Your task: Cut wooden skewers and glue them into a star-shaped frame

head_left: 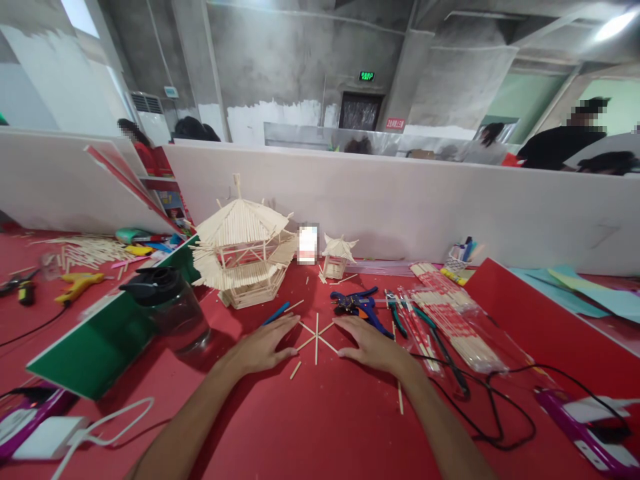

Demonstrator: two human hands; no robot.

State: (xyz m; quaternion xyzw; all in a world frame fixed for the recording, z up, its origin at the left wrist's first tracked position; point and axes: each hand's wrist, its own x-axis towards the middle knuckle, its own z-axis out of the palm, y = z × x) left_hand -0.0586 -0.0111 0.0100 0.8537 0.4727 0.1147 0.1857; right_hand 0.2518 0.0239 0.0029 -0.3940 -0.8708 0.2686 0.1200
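My left hand [263, 345] lies flat on the red table [325, 427], fingers stretched toward a star of crossed wooden sticks [316, 337]. My right hand [367, 341] rests flat on the other side of the star, fingers pointing left at it. Neither hand holds anything. A short loose stick [295, 370] lies just below the star. Behind the hands stands a large stick pavilion [243, 250] and a small one [338, 256]. A blue glue gun [359, 306] lies just beyond my right hand.
A dark-lidded water bottle [173, 307] and a green-and-white board [95, 353] sit at left. Packets of chopsticks [453, 320], pliers [397, 313] and black cables [490, 407] lie at right. A white partition [400, 200] backs the table; people sit beyond it. A yellow glue gun [80, 285] lies far left.
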